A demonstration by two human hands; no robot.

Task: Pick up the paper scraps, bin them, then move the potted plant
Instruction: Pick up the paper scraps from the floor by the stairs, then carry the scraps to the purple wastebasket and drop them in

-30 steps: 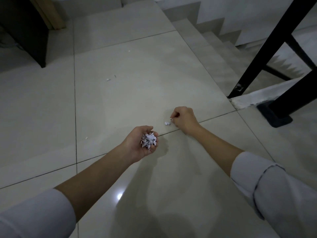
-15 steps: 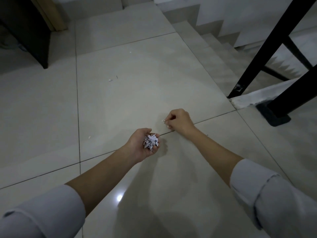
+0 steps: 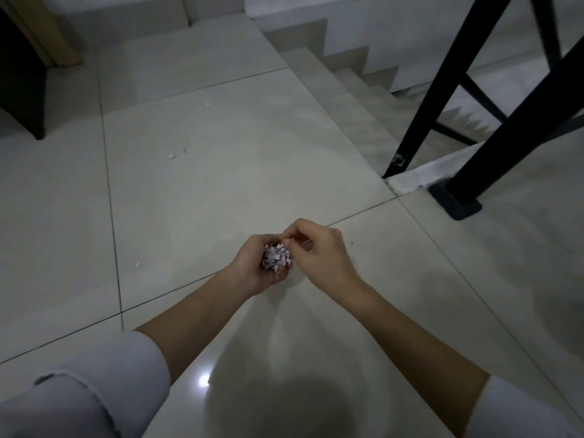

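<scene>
At frame centre, a heap of scraps (image 3: 276, 260) is cupped in the half-curled left hand (image 3: 256, 269), and the piece seemingly pinched by the right hand (image 3: 319, 251) should be pressed low into the heap before being released.

1. There is one view only, from a camera worn on the person's head, so no second view shares any part of the scene.
2. It looks forward and steeply down onto the tiled floor (image 3: 221, 191); both forearms enter from the bottom edge and meet near the middle.
3. The left hand (image 3: 252, 267) and right hand (image 3: 319, 251) sit close below the lens; the stairs (image 3: 341, 86) and black railing (image 3: 442, 90) lie farther off, upper right.
4. The wide lens bends straight lines near the edges.
5. The light is dim, so the small white specks (image 3: 172, 156) on the far tiles may be paper, though this is hard to tell.
</scene>
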